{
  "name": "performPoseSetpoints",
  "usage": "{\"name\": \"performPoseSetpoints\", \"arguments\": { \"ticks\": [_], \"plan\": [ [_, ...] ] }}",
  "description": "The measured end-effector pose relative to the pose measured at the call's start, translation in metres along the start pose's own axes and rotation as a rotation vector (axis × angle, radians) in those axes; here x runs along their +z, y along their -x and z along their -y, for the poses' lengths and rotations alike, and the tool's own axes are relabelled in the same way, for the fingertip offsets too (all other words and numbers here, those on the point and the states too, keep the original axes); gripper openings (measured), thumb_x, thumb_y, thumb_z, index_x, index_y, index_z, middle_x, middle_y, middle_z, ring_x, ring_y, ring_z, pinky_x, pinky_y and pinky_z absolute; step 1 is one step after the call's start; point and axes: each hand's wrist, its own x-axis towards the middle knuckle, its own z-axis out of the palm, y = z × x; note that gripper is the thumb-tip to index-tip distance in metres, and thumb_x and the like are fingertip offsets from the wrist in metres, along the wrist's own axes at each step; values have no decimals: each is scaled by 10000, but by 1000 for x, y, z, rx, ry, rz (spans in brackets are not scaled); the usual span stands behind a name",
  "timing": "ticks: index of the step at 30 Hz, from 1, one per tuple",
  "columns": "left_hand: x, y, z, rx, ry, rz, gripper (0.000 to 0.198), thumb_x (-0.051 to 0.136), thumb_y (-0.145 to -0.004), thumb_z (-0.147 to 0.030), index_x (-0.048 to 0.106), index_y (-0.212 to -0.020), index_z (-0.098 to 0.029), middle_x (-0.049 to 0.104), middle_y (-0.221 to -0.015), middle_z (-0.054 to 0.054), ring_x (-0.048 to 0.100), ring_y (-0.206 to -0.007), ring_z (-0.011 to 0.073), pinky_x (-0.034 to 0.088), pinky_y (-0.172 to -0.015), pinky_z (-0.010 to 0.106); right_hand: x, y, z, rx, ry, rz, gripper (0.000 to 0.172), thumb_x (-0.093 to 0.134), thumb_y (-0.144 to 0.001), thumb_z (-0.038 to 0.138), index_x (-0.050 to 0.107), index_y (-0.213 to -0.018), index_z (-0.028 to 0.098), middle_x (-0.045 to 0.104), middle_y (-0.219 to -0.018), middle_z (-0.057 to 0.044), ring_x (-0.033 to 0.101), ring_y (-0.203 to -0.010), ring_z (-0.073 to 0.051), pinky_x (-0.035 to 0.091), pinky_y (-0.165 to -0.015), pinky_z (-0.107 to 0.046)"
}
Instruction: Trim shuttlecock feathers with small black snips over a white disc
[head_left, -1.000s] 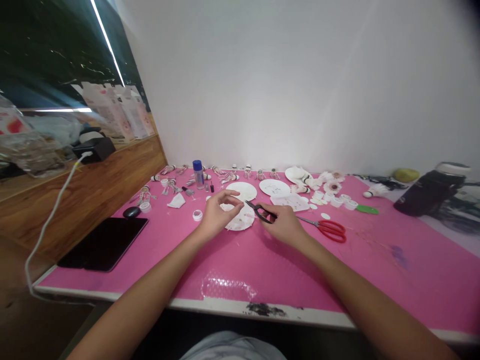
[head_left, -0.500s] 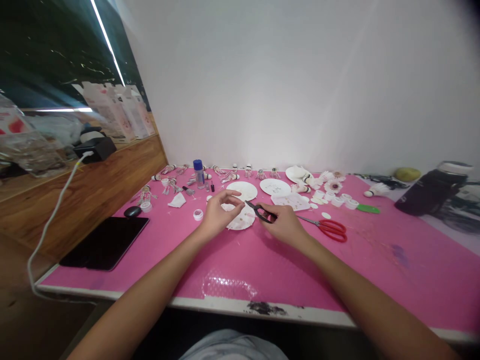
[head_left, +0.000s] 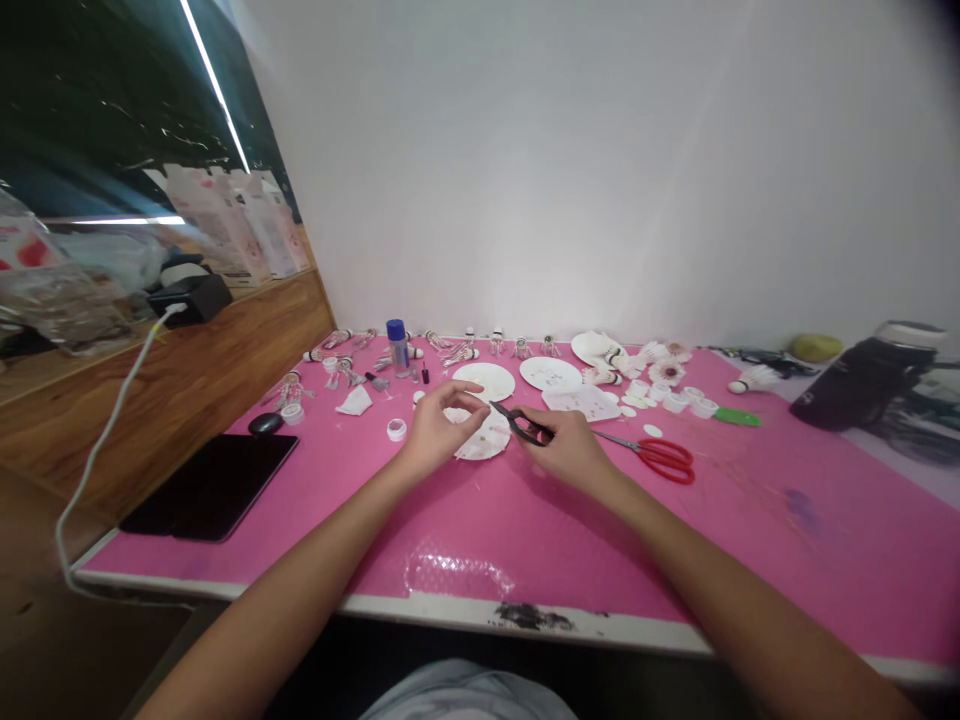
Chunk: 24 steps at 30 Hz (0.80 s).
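Note:
My right hand [head_left: 568, 447] grips small black scissors [head_left: 516, 421], their tips pointing left toward my other hand. My left hand [head_left: 435, 428] is pinched, thumb against fingertips, on something too small to make out. Both hands hover over a white paper plate [head_left: 480, 441] on the pink table mat [head_left: 525, 520]. The scissor tips almost meet the left fingertips.
Red-handled scissors [head_left: 654, 457] lie right of my right hand. More white plates [head_left: 486, 381], shuttlecocks, small cups and a blue-capped bottle [head_left: 397, 346] line the back. A black tablet [head_left: 210, 485] and mouse lie at the left, a dark bottle [head_left: 862, 381] at the far right.
Both hands have stayed nearly still over the plate; only the left fingers shifted slightly at the scissor tips.

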Motion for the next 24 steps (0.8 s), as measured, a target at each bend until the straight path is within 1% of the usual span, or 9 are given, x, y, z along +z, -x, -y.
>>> {"name": "performPoseSetpoints", "arguments": {
  "ticks": [4, 7, 17, 24],
  "plan": [
    [0, 0, 0, -7, 2, 0, 336, 804, -814, -304, 695, -1110, -187, 799, -900, 77, 753, -915, 233, 571, -848, 358, 0, 0, 1, -13, 3, -6, 299, 659, -860, 292, 828, -1086, 195, 706, -685, 1, 545, -614, -161, 372, -582, -259],
    [1, 0, 1, -8, 2, 4, 338, 803, -814, -299, 695, -1114, -186, 799, -902, 78, 753, -907, 231, 573, -839, 352, 0, 0, 1, -14, -5, 2, 317, 657, -859, 286, 824, -1116, 204, 729, -715, -6, 573, -632, -171, 393, -599, -263],
    [0, 1, 0, -6, 1, 13, 332, 804, -816, -299, 694, -1108, -186, 801, -907, 82, 752, -911, 235, 573, -868, 375, 0, -1, -1, -20, 7, 4, 365, 660, -866, 347, 823, -1133, 159, 746, -739, -33, 597, -651, -195, 421, -611, -282],
    [0, 0, 0, 6, -2, 29, 315, 797, -835, -357, 723, -1084, -179, 784, -901, 79, 737, -900, 220, 562, -869, 359, 3, -2, -5, -1, -81, 7, 372, 669, -884, 361, 820, -1156, 157, 793, -864, -44, 674, -745, -229, 469, -671, -297]
  ]
}}
